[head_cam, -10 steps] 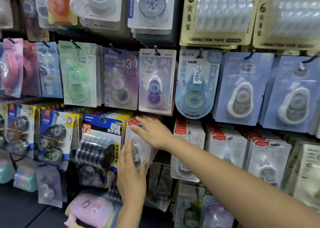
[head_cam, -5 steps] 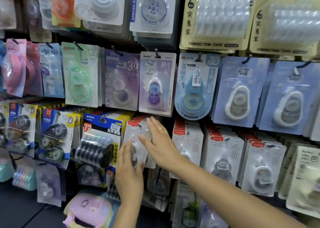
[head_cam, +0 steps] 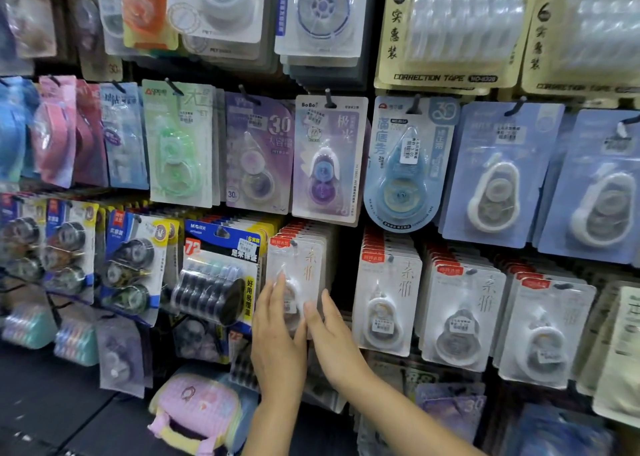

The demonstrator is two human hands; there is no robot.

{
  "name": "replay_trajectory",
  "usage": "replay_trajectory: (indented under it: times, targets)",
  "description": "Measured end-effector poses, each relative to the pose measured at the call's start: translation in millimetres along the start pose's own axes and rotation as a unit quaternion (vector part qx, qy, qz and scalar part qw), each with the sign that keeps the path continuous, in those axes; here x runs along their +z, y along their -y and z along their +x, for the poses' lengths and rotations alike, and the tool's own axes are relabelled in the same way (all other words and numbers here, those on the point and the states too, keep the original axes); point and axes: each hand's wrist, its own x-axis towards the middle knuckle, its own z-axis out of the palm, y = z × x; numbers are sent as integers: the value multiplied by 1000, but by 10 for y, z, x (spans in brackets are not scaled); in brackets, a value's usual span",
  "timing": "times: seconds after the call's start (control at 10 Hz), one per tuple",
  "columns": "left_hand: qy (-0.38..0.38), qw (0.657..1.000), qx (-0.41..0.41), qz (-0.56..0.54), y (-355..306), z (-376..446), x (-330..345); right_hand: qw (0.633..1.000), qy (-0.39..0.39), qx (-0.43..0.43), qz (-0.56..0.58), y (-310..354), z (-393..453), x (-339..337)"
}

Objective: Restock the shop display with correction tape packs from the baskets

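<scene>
Neither grip is closed: left hand (head_cam: pixel 277 337) lies flat w/ straight fingers on the face of the front white correction tape pack (head_cam: pixel 298 275), and right hand (head_cam: pixel 334 337) presses flat fingers on that pack's lower edge at abt 5 o'clock from its blister. So both are wide, pushing, not pinching. The pack hangs at the front of a red-topped stack on its peg, just below the purple BoBo pack (head_cam: pixel 327 159) at 12 o'clock, w/ the black 6-roll multipack (head_cam: pixel 218 275) right beside it at 9 o'clock. More stacks of the same white packs (head_cam: pixel 386 296) hang at 3 o'clock, a dark gap between. No baskets in view.

Risks, my read:
- Can't tell if the hang hole is fully seated on the peg; it's small and blurred. If it only sits on the tip, letting go prob drops the pack onto the goods below at 6 o'clock.
- Flat palms give no hold. If the pack slides sideways there's nothing to catch it.
- Pushing hard on the blister could crush the clear plastic or bow the card.
- Left wrist is close to the multipack at 9 o'clock; a careless pull-back could knock it or swing it off its hook.
- The stack looks thick. Forcing it back may fan out the rear packs or tilt the BoBo pack overhead.
</scene>
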Motion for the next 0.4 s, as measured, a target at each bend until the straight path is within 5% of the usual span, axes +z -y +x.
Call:
replay_trajectory:
  times: [0.4]
  targets:
    - [-36,999,22,-22,-51,-33,-109,1000,-14,-23,10,51,-341,-273]
